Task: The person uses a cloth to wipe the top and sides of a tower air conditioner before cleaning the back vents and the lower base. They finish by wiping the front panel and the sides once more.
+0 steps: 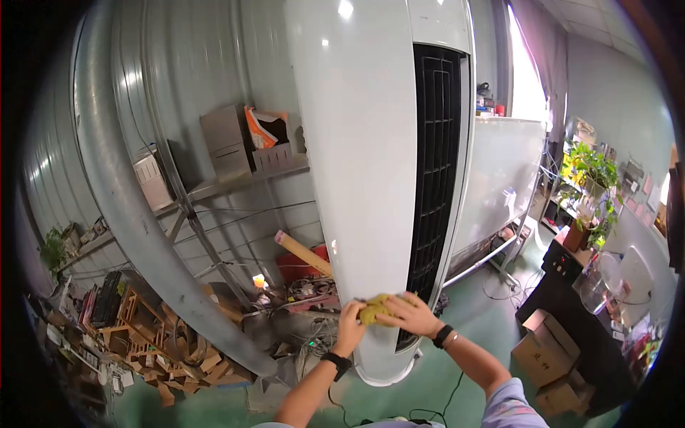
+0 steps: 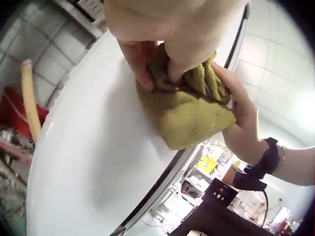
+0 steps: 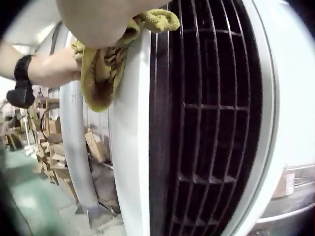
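A yellow-green cloth is bunched up low in front of a tall white floor-standing air conditioner. My left hand grips it from the left; in the left wrist view, thumb and fingers pinch its dark folds while a flap of cloth hangs below. From the other side my right hand holds the same cloth, its fingers over the top. In the right wrist view, one end of the cloth droops along the white panel, beside the black vent grille.
A thick grey pipe slants down at the left, near piled cardboard scraps. Behind the unit, a shelf holds boxes. At right stand a whiteboard, an open carton and a black desk. Cables lie on the green floor.
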{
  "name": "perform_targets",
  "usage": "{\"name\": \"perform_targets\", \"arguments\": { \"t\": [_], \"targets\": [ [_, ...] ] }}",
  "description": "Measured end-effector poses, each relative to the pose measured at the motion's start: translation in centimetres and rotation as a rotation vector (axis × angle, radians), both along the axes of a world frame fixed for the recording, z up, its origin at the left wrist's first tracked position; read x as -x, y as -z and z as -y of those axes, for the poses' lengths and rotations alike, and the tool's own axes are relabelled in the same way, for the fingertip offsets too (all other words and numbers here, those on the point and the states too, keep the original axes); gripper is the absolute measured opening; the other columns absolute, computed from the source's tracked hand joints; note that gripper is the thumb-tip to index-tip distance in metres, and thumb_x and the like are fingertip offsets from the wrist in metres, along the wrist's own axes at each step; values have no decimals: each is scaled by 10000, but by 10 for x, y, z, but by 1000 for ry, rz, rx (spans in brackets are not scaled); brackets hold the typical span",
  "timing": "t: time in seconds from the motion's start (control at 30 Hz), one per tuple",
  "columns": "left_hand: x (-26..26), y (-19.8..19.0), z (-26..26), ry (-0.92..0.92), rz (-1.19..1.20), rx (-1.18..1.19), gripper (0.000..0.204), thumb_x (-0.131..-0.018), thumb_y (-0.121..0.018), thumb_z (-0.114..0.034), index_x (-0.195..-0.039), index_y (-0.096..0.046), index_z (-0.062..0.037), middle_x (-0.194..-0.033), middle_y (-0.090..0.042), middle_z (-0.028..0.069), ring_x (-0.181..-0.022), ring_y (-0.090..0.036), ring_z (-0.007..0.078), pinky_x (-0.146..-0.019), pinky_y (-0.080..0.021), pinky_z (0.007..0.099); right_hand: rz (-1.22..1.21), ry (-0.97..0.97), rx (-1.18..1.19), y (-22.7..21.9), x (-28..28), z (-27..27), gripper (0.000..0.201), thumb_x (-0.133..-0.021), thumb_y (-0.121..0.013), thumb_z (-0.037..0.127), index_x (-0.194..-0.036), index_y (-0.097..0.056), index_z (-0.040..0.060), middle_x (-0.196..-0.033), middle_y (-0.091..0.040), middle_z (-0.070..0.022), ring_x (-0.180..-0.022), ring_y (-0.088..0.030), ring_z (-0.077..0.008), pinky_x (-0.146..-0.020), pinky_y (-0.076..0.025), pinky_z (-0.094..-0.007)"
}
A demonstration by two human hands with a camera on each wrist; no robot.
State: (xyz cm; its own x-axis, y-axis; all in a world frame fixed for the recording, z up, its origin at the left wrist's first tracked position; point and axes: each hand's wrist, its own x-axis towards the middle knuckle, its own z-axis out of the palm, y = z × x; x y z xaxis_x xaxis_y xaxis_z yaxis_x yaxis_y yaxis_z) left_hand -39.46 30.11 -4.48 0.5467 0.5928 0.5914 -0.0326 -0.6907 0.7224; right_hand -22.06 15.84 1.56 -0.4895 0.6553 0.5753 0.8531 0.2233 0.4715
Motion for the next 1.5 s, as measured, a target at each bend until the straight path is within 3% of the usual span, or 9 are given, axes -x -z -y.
{"name": "perform_targets", "arguments": {
  "t": [0.33,0.47,0.63,0.77,0.93,1.03,1.1,1.2,1.5],
  "targets": [
    [2,-324,-75,-229,521,-542,465,-729,-612,138,-1156,-607,-48,-1056,-599,150,-990,-602,314,-846,-499,353,103,183,-472,-293,56,-71,658,-759,-593,68,-1382,-506,264,-1340,-524,-114,-1232,-508,-280,-1059,-383,-440],
    [-2,-358,-101,-199,532,-471,477,-759,-618,131,-1196,-607,-60,-1091,-625,158,-1011,-618,328,-868,-496,337,176,267,-551,-317,76,-97,517,-807,-596,162,-1320,-543,200,-1342,-514,-131,-1261,-459,-278,-1091,-332,-462],
    [-14,-245,-144,-81,512,-188,350,-825,-586,110,-1158,-615,4,-1120,-669,137,-1029,-637,208,-886,-511,346,258,351,-287,-241,78,-119,507,-856,-550,229,-1358,-509,176,-1411,-458,-145,-1343,-382,-322,-1153,-239,-469],
    [-12,-74,-161,-87,365,94,285,-823,-557,96,-1089,-631,25,-1044,-685,128,-937,-637,192,-798,-515,327,317,396,35,-125,84,-139,529,-843,-533,216,-1367,-491,153,-1429,-442,-166,-1369,-354,-342,-1160,-241,-438],
    [19,154,-98,29,27,570,194,-859,-638,-78,-1040,-672,-18,-980,-701,74,-846,-650,173,-737,-530,344,35,157,353,58,82,-119,426,-857,-521,225,-1264,-510,98,-1293,-529,-136,-1278,-433,-300,-1107,-334,-396],
    [34,208,-41,-138,-218,523,275,-762,-784,-174,-960,-694,-6,-922,-720,113,-817,-677,190,-730,-535,343,247,116,475,120,66,-84,476,-844,-572,298,-1280,-479,130,-1352,-495,-131,-1296,-441,-292,-1145,-292,-392],
    [29,182,-23,-160,-186,768,329,-717,-798,-154,-971,-676,15,-892,-717,145,-835,-693,233,-731,-520,351,166,43,488,120,49,-62,512,-874,-549,265,-1361,-422,168,-1424,-448,-97,-1335,-417,-260,-1150,-304,-387],
    [20,143,-32,-40,-131,565,250,-737,-736,-79,-959,-669,14,-903,-709,154,-808,-682,221,-736,-515,340,256,57,348,93,33,-50,536,-910,-483,222,-1434,-372,201,-1438,-443,-88,-1330,-430,-241,-1117,-348,-385],
    [2,-224,-32,-79,204,-215,294,-714,-669,60,-1001,-677,-3,-938,-699,140,-875,-677,252,-821,-514,341,34,229,-338,-172,21,-30,574,-822,-588,165,-1374,-464,264,-1450,-440,-119,-1343,-419,-298,-1106,-339,-448]
  ]
}}
